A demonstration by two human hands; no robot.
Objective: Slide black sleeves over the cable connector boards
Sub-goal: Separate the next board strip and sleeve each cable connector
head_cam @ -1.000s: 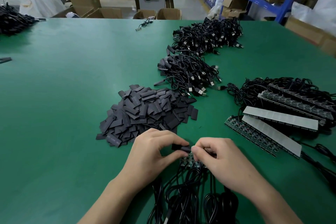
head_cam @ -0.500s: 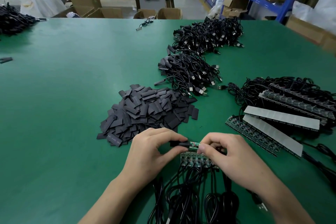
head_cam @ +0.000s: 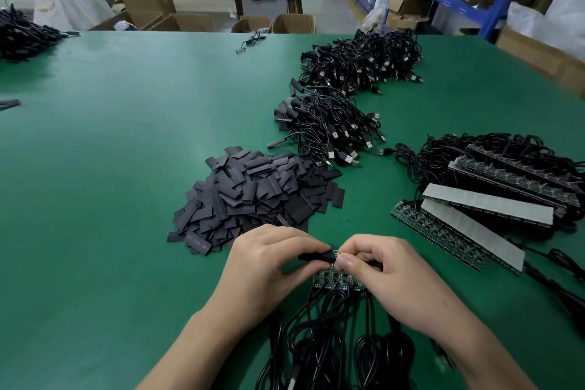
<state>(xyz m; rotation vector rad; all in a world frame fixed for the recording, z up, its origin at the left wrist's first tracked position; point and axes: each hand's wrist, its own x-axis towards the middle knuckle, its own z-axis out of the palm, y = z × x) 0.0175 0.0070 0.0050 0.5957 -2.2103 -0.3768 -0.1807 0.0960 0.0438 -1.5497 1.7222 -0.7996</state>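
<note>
The left hand pinches the black tubular sleeve, which now covers nearly all of the small green connector board that showed bare half a second ago, while the right hand pinches the board's cable end low over the green table; the sleeving looks nearly done.

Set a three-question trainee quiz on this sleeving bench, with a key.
1. True or false: the left hand pinches a black sleeve while the right hand holds a connector board.
2. The pile of loose sleeves lies: A) beyond the left hand; B) to the right of the right hand; C) between the person and the hands.
3. Fill in: the table top is ____ in colour.

Key: 1 true; 2 A; 3 green.
</note>
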